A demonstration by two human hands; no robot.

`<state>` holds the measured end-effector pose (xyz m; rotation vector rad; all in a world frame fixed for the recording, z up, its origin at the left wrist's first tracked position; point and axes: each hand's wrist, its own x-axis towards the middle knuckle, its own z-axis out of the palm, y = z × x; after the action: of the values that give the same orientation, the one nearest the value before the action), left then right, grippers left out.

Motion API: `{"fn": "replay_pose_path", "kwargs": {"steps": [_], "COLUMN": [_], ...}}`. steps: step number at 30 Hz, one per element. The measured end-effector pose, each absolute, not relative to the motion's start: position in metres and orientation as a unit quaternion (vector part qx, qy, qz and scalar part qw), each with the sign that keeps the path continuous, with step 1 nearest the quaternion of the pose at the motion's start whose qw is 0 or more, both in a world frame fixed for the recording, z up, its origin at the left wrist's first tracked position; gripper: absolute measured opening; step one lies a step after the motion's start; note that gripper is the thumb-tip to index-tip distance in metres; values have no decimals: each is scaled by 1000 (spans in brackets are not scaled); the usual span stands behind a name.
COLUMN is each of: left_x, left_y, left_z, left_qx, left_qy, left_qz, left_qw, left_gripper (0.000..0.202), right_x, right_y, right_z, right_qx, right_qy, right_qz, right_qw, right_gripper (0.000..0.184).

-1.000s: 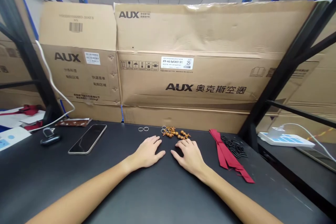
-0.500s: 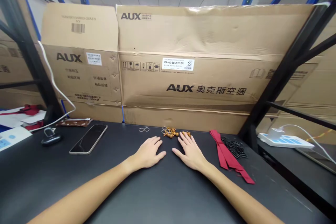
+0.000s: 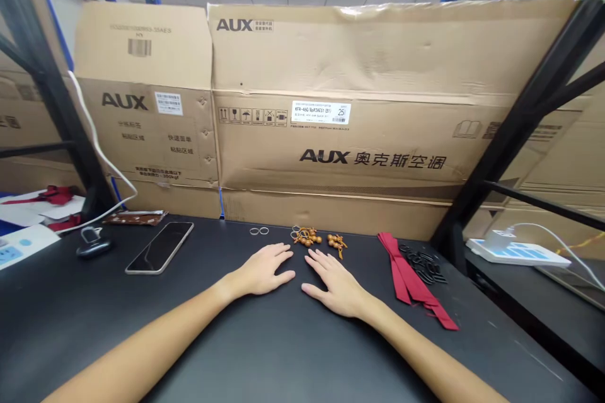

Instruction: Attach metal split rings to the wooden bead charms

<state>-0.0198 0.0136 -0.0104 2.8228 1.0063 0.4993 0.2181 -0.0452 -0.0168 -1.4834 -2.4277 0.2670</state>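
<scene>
My left hand (image 3: 263, 269) lies flat on the black table (image 3: 265, 352), fingers stretched out, holding nothing. Beside it my right hand (image 3: 333, 283) rests flat too, fingers spread, empty. Just beyond the fingertips lie brown wooden beads (image 3: 308, 237) in a small heap, with a second little cluster of beads (image 3: 336, 242) to their right. Two small metal rings (image 3: 259, 231) sit further left. Neither hand touches the beads.
Red ribbons (image 3: 410, 277) and a pile of black rings (image 3: 423, 263) lie to the right. A phone (image 3: 159, 247), a brown packet (image 3: 135, 218) and a black clip (image 3: 93, 243) sit at the left. Large AUX cardboard boxes (image 3: 359, 113) wall the back. A white power strip (image 3: 515, 250) rests at far right.
My right hand has slid left and slightly back off the beads, leaving them split into two small clusters. The left hand has barely moved.
</scene>
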Motion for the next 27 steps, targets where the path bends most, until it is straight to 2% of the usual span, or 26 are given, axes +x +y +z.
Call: {"fn": "replay_pose_path", "kwargs": {"steps": [9, 16, 21, 25, 27], "left_x": [-21, -27, -24, -19, -17], "left_y": [16, 39, 36, 24, 18], "left_z": [-14, -22, -19, -13, -11], "left_qx": [928, 865, 880, 909, 916], "left_qy": [337, 466, 427, 356, 332], "left_qz": [155, 183, 205, 217, 223], "left_qw": [41, -15, -32, -8, 15], "left_gripper": [57, 66, 46, 31, 27], "right_x": [219, 219, 220, 227, 234], "right_y": [-44, -44, -42, -34, -28], "right_z": [-17, -17, -22, -25, -25], "right_qx": [-517, -515, -511, -551, -589], "right_qy": [-836, -835, -836, -800, -767], "right_qz": [104, 107, 75, -37, -92], "right_qw": [147, 158, 187, 234, 238], "right_gripper": [75, 73, 64, 40, 34]}}
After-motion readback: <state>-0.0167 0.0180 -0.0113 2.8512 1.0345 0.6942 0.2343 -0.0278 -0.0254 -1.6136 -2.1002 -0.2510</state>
